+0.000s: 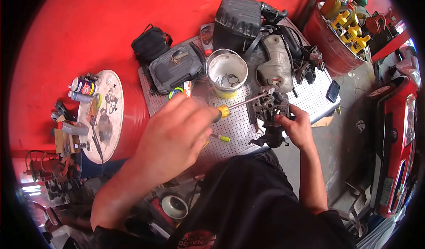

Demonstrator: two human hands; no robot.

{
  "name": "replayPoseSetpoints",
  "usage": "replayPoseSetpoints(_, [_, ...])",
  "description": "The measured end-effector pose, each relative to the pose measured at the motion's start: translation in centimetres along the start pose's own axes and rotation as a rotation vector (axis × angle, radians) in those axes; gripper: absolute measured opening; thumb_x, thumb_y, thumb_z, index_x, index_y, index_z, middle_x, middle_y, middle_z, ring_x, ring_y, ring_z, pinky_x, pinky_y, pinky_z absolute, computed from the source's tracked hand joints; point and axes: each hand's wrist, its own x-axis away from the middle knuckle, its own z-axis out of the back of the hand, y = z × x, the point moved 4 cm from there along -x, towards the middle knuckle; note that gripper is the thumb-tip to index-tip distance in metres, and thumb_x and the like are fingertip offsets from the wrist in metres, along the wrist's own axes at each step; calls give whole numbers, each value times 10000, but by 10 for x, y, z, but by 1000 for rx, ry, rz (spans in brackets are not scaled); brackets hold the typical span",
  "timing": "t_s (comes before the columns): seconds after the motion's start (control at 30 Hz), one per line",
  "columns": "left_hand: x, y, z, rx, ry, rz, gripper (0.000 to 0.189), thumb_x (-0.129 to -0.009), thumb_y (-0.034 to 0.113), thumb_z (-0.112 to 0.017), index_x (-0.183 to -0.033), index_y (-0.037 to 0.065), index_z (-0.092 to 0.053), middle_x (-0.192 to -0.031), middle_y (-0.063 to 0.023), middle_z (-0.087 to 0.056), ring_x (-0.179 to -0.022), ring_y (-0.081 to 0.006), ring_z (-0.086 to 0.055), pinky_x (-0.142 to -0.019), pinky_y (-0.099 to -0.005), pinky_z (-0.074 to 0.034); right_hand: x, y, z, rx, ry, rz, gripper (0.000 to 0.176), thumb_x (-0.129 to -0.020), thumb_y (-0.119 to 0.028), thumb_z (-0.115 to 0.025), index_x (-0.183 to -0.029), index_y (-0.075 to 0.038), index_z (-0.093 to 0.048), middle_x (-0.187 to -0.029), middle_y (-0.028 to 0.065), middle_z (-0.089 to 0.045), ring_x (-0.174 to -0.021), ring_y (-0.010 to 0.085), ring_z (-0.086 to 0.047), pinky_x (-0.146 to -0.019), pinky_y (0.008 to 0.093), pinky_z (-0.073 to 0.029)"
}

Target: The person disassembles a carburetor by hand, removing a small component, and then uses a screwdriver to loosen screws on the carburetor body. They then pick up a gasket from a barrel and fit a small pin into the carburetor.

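My left hand [177,131] is wrapped round the yellow and black handle of a screwdriver [224,111], slightly blurred. The screwdriver's long shaft runs right and its tip meets the top of a dark metal engine part [271,107]. My right hand [297,127] grips that part from its right side, with the thumb over its face. The part is held above the front edge of a perforated metal table [230,136]. Just behind the screwdriver stands a white bucket [227,71] with small metal pieces inside.
Behind are a black plastic housing [238,22], a metal heat shield [274,58] and a grey case [175,67]. A phone [333,91] lies at the table's right edge. Drums stand on both sides, the left with a round top [113,136] holding small parts. A red car [398,147] is far right.
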Motion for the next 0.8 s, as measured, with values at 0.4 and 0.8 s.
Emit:
replayPoseSetpoints(0.4, [3,-9,-4,504,-88,667,268,-838,87,-729,-1073,4,-630,-949,-155,-661,-886,-315,-659,-794,-392,-521,2,-10,-2,60,52,-46,317,-867,-57,-699,-1164,50,-666,-866,50,-717,-655,56,-575,-547,227,-438])
replayPoseSetpoints(0.8, [-3,3,3,2,86,80,286,-791,21,-749,-1052,-6,-636,-960,-145,-663,-900,-325,-647,-806,-393,-513,-2,-10,-8,45,39,-29,336,-861,-36,-697,-1175,74,-652,-943,96,-727,-824,128,-659,-732,279,-529])
